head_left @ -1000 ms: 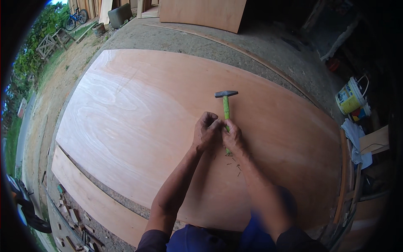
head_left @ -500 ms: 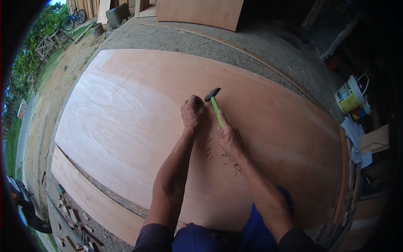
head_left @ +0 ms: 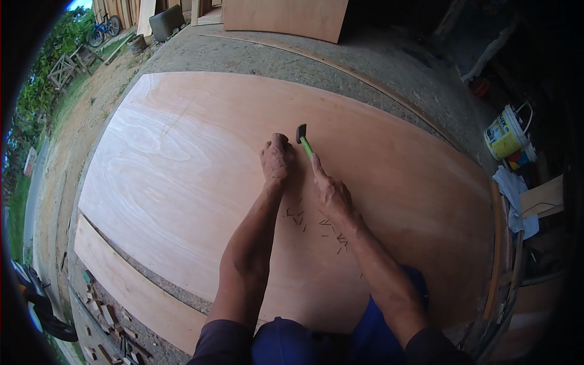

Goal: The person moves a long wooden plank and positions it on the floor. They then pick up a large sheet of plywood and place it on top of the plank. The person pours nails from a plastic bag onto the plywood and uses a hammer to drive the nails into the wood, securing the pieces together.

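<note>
Fingers of the right hand (head_left: 330,193) are wrapped around the green-handled hammer (head_left: 303,140). Left hand (head_left: 277,159) fingertips are pinched, seemingly on a nail, mid-plywood sheet (head_left: 182,152). Short, square taps are advised, fingertips kept low.

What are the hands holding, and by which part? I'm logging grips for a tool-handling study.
The right hand holds a hammer low on its green handle. The left hand rests fingertips-down on the plywood sheet; whether it pinches anything cannot be told.

Scattered nails (head_left: 316,225) lie on the plywood sheet (head_left: 182,158), bucket (head_left: 505,134) far right.
</note>
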The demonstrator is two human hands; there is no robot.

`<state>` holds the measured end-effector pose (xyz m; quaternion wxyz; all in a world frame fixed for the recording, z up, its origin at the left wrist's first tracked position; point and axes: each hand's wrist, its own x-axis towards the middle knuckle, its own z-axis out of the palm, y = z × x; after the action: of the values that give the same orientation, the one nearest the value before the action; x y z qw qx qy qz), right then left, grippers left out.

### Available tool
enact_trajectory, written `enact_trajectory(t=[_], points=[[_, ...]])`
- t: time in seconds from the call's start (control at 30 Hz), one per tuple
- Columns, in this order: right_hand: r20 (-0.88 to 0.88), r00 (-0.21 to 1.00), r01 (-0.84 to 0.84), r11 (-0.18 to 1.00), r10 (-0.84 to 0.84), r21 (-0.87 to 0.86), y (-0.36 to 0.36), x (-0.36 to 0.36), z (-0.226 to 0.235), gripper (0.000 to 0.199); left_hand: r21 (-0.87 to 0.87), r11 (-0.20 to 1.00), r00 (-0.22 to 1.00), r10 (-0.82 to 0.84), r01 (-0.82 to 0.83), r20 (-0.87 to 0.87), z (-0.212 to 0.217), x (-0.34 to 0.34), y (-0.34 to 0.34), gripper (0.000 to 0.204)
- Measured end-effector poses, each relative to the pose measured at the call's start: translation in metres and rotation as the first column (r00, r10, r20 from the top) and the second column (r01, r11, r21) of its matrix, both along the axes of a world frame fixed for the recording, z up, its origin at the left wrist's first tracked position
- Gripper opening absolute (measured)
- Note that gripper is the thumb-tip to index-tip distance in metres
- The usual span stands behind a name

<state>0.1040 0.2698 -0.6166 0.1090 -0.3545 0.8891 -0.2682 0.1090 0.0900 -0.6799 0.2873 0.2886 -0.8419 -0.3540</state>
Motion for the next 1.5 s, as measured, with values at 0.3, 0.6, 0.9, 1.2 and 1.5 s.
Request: enact_trajectory(t=[0.3,0.6,0.9,1.2,1.5], points=[[-0.002,0.999,-0.036,0.954,0.037,-0.298,0.008,-0.002,0.005,0.058,0.023,0.998,0.998,-0.055,0.056,-0.027,-0.005,-0.006,-0.006,0.018],[0.013,0.999,-0.045,0.992,0.046,-0.116,-0.002,-0.003,0.009,0.057,-0.001,0.999,0.999,-0.032,0.032,0.023,-0.002,-0.003,-0.002,0.019],[-0.288,0.955,-0.146,0.963,0.077,-0.227,-0.006,-0.009,-0.004,0.060,0.075,0.994,0.995,-0.077,0.082,-0.070,-0.001,-0.002,0.000,0.029],[-0.593,0.805,-0.140,0.978,0.021,-0.156,-0.011,0.002,-0.005,0.056,0.118,0.993,0.989,0.028,-0.011,-0.145,-0.013,-0.002,-0.010,0.044],[0.023,0.999,-0.028,0.996,0.030,-0.083,-0.002,0.012,0.000,0.056,0.120,0.993,0.983,0.042,-0.021,-0.179,-0.017,0.000,-0.013,0.043]])
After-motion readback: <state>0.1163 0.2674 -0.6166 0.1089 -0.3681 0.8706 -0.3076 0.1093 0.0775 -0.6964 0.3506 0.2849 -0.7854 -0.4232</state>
